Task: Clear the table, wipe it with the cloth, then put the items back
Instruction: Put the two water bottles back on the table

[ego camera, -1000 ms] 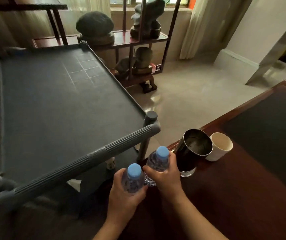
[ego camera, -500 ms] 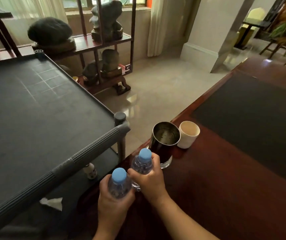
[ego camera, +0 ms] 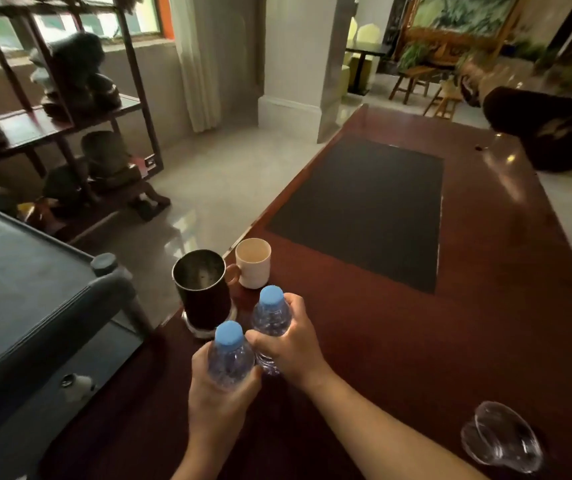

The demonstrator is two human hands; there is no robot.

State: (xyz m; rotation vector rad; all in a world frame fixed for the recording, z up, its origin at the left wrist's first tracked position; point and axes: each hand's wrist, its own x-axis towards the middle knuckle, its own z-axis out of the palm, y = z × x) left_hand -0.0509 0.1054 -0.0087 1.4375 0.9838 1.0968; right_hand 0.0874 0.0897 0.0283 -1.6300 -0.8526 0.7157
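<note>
Left hand (ego camera: 220,393) gripping near bottle (ego camera: 230,358), right hand (ego camera: 289,344) gripping far bottle (ego camera: 270,318), both above desk (ego camera: 485,323) edge. Likely light, thin-walled, slippery. Hold mid-body; avoid squeezing.

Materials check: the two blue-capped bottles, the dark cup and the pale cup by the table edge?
Near bottle and far bottle: clear thin plastic, by the see-through, faceted walls; matte blue caps. Dark cup: probably metal, from its shiny reflective inside; the base looks clear, perhaps glass. Pale cup: matte cream, ceramic or plastic, cannot tell which. Table: glossy reddish wood or veneer, by the sheen.
</note>
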